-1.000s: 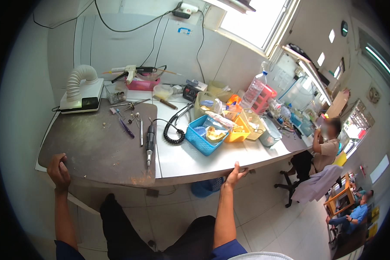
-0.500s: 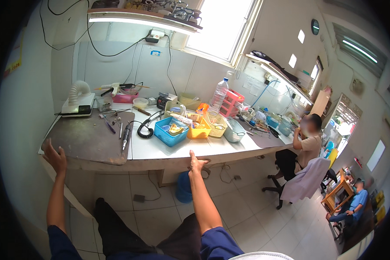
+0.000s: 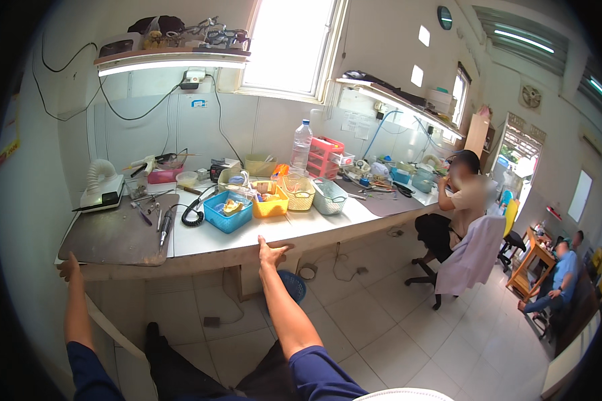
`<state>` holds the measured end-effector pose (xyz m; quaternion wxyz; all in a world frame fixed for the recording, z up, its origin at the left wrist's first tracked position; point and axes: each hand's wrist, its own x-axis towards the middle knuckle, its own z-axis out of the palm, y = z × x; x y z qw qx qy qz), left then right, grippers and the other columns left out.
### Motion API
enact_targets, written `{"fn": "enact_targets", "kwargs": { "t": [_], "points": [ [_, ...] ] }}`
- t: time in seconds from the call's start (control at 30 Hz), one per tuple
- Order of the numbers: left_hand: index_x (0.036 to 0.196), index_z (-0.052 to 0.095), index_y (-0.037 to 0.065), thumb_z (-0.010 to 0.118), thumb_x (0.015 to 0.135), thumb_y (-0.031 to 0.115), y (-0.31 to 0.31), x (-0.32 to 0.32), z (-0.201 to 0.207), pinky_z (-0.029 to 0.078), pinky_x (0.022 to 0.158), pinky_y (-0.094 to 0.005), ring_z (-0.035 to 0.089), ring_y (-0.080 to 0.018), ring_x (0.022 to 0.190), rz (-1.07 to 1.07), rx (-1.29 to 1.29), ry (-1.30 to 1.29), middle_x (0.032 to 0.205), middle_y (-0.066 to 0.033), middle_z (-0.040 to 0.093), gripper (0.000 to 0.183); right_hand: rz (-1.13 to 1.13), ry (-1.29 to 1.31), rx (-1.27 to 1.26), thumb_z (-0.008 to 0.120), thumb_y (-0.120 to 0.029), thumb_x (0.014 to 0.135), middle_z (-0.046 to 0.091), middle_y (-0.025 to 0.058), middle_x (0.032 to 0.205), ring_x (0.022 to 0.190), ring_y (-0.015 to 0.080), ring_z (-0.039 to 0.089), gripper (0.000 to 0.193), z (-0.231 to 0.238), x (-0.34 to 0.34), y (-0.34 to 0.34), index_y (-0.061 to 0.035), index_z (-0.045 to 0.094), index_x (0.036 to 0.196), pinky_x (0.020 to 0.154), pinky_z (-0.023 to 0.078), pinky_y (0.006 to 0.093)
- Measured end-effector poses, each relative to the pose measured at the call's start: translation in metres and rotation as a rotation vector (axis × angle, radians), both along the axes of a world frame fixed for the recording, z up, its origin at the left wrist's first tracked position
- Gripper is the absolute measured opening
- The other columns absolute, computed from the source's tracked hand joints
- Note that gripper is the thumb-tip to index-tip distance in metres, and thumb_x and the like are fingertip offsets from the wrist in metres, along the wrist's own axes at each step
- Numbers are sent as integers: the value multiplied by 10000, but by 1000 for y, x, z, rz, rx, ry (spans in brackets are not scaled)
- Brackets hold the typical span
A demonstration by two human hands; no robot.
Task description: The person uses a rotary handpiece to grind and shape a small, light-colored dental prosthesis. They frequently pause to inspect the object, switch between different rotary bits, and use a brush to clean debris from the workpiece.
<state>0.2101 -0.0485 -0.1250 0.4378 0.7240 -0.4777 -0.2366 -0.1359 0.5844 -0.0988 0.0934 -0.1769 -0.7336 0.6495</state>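
Observation:
My left hand [image 3: 69, 267] is at the left front corner of the workbench [image 3: 214, 248], beside a dark grey mat [image 3: 107, 234]. Its fingers look apart, though they are small and partly turned from view, and nothing shows in them. At the bench's front edge, my right hand [image 3: 272, 252] is open, thumb stretched out to the right, with nothing in it. Just beyond it stand a blue basket [image 3: 229, 222] and a yellow basket [image 3: 269, 206], both filled with small items. On the mat lie a pen-shaped handpiece [image 3: 165, 227] with a coiled black cord and several slim tools.
A white device with a ribbed hose [image 3: 102, 190] stands at the back left. A cream basket [image 3: 297, 199], a pale green basket [image 3: 330, 204] and a plastic bottle [image 3: 301, 146] stand farther right. A person [image 3: 463, 194] sits along the bench. A blue bin [image 3: 291, 287] is below.
The view has swung right, so the bench appears farther left. My left hand, raised with spread fingers before, is now lower at the bench corner. My right hand stays open by the front edge.

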Motion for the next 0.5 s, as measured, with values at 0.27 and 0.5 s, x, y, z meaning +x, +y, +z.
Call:
{"fn": "enact_targets", "kwargs": {
  "t": [0.27, 0.5],
  "points": [
    [1411, 338, 48, 481, 965, 400, 47, 0, 45, 289, 1086, -566, 397, -410, 1282, -97, 98, -452, 1395, -203, 399, 585, -99, 224, -19, 797, -500, 674, 201, 419, 1391, 1326, 505, 247, 1284, -20, 1, 8, -96, -85, 1514, 1069, 329, 522],
    [1422, 352, 49, 439, 995, 362, 11, 18, 69, 266, 1086, -600, 433, -350, 1296, -358, -59, -762, 1389, -167, 464, 536, -123, 343, -137, 695, -571, 722, 168, 423, 1399, 1306, 513, 259, 1216, -19, 13, -18, -54, -70, 1513, 1071, 304, 536]
  ]
}}
